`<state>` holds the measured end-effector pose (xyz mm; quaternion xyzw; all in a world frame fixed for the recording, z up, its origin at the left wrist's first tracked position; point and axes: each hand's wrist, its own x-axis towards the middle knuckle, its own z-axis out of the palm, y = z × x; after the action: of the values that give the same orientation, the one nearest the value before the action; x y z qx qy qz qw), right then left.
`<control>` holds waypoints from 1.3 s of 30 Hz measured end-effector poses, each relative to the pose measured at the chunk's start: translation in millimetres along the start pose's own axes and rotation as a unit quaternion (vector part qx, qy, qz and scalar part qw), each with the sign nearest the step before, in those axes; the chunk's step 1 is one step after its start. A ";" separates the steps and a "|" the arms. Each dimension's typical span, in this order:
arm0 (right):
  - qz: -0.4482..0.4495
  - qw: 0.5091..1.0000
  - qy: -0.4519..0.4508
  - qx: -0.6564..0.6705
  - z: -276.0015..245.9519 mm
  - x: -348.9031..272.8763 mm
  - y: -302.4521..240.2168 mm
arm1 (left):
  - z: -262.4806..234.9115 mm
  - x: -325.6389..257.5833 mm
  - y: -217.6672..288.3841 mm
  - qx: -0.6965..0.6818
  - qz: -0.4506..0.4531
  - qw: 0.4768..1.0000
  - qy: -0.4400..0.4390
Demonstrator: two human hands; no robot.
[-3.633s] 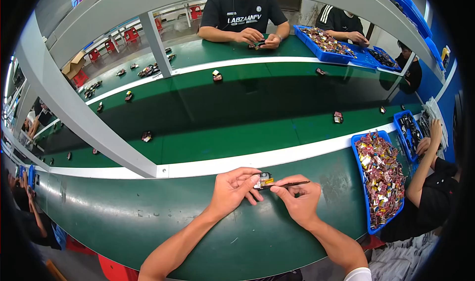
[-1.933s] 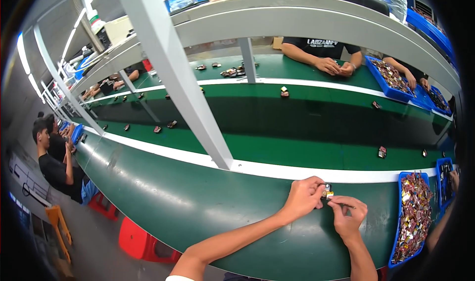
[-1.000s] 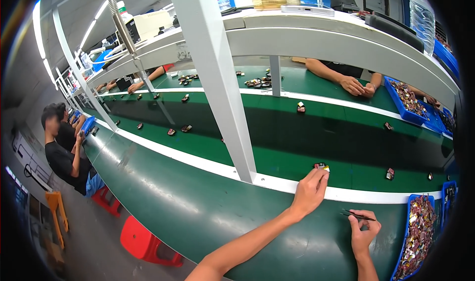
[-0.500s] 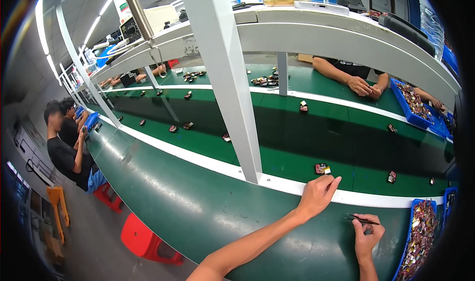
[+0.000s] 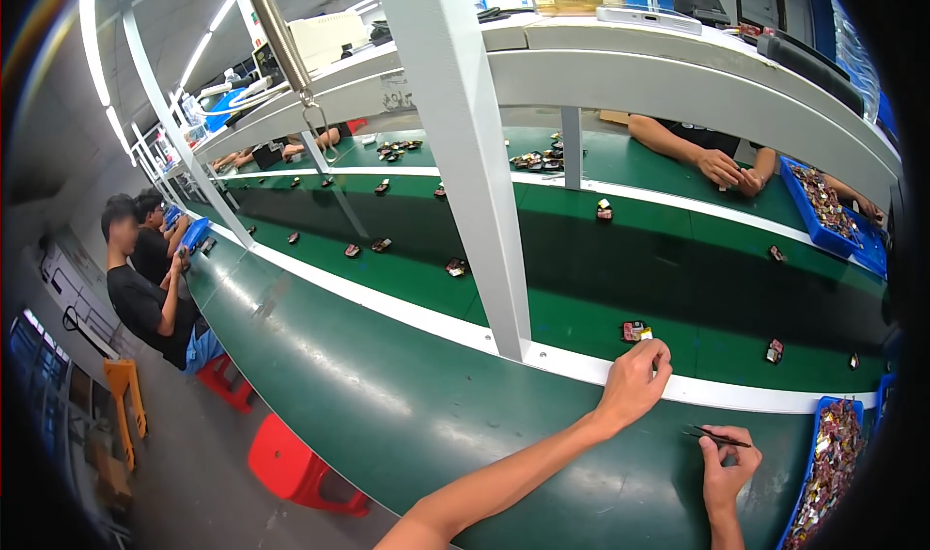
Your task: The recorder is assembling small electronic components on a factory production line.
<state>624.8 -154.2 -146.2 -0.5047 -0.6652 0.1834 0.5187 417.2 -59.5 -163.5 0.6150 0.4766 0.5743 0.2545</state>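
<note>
My left hand reaches over the white rail to the near side of the green belt. Its fingers are bent together, their tips partly hidden. Just beyond them lies a small dark red and black electronic part with a pale yellow piece at its right, close to the fingers. Whether they grip it I cannot tell. Over the green tabletop, further right, my right hand holds black tweezers between thumb and fingers, tips pointing left. Beside that hand stands a blue bin full of small parts.
A white post rises left of my left hand and carries a shelf. Similar parts lie scattered along the belt. Across it, a person's hands work near another blue bin. A red stool stands at lower left.
The whole view has shifted, so most things appear further right. My left hand's thumb and fingers have curled in closer by the part. My right hand still holds the tweezers.
</note>
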 end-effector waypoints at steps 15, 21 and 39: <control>0.019 1.000 0.020 -0.001 0.8 4.1 -1.7 | -0.3 2.8 2.6 -0.005 -0.007 1.000 -0.006; -0.017 1.000 0.023 0.012 1.2 7.1 0.9 | -1.4 0.0 3.3 0.060 -0.011 0.998 -0.008; -0.037 0.999 0.013 0.020 -3.6 2.9 15.0 | 0.5 2.1 -2.7 -0.056 -0.119 0.991 -0.024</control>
<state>635.3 -146.4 -154.8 -0.4715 -0.6730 0.1701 0.5439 416.7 -56.4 -165.0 0.5524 0.5069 0.5511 0.3663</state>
